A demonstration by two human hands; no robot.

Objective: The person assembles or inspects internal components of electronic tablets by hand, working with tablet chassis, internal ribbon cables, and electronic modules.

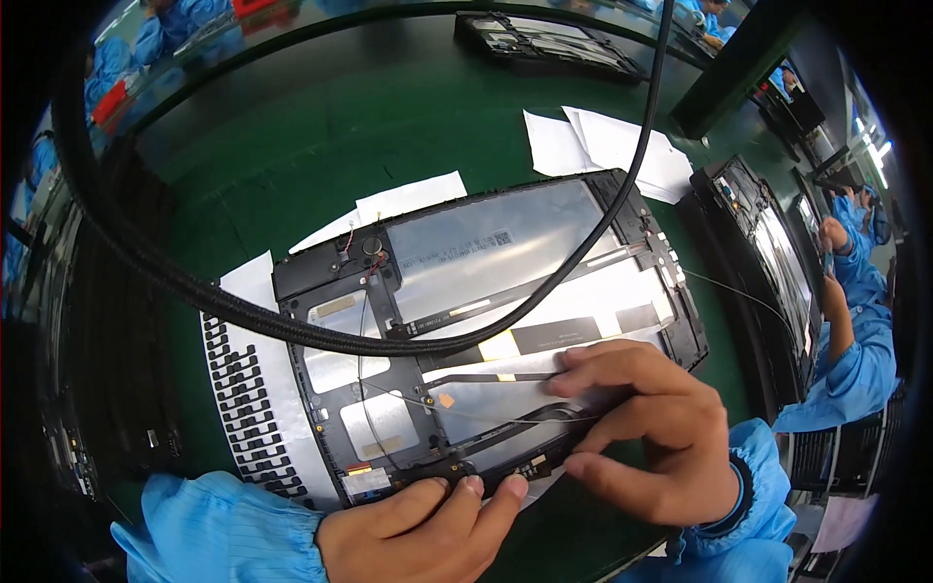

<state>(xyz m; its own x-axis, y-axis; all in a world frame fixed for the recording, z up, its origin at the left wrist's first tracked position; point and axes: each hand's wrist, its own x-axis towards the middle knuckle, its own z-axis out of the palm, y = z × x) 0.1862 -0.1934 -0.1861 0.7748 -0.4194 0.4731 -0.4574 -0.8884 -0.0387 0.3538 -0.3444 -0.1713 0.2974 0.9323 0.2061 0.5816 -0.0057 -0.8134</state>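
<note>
In front of me lies an opened tablet, a black frame with silver battery panels and thin cables inside. My left hand rests along its near edge, fingertips pressing beside a small dark circuit strip; it grips nothing. Over the near right part of the tablet is my right hand. Its thumb and a finger are pinched around the end of a thin grey wire, while the index finger reaches out above the silver panel. Exactly where the fingers meet the wire is partly hidden.
A thick black braided cable arches across the view above the tablet. Under the left side sits a white sheet with rows of black tabs. White papers lie beyond. Other opened devices stand behind and right; a co-worker sits at right.
</note>
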